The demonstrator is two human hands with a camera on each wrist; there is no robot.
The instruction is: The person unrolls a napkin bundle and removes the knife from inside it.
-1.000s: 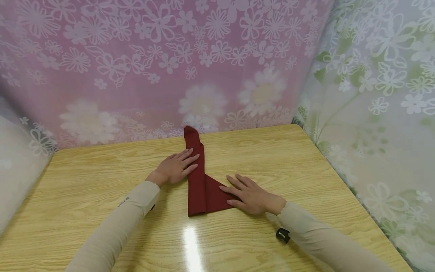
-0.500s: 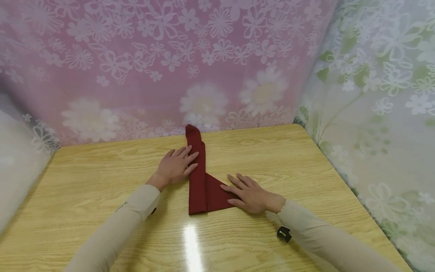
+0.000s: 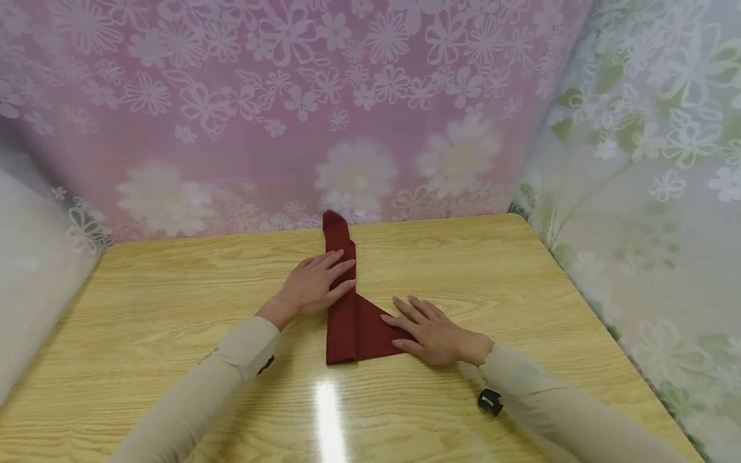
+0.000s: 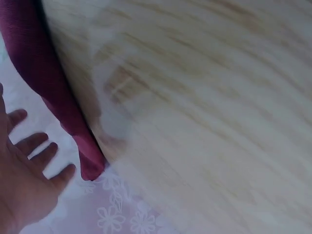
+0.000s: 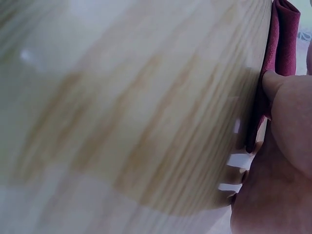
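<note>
A dark red cloth [image 3: 341, 341] lies folded on the table, a long narrow strip with a triangular flap [image 3: 373, 334] at its lower right. Across the strip's upper middle rests my left hand [image 3: 309, 286], fingers extended and fingertips near its right edge. My right hand [image 3: 435, 335] lies flat over the flap's tip, hiding that corner. In the left wrist view the cloth [image 4: 39, 63] runs down the left side beside the spread left hand [image 4: 29, 180]. The right wrist view has the right hand [image 5: 292, 131] at the edge, its thumb against the cloth [image 5: 286, 44].
The wooden table [image 3: 202, 334] has a glossy light streak near the front. A pink floral curtain [image 3: 243, 148] hangs along the back edge, and a pale floral one [image 3: 637, 212] borders the right. The strip's far end reaches the back edge.
My left hand has shifted slightly right across the strip. The right hand stays on the flap. The head view has turned a little to the left.
</note>
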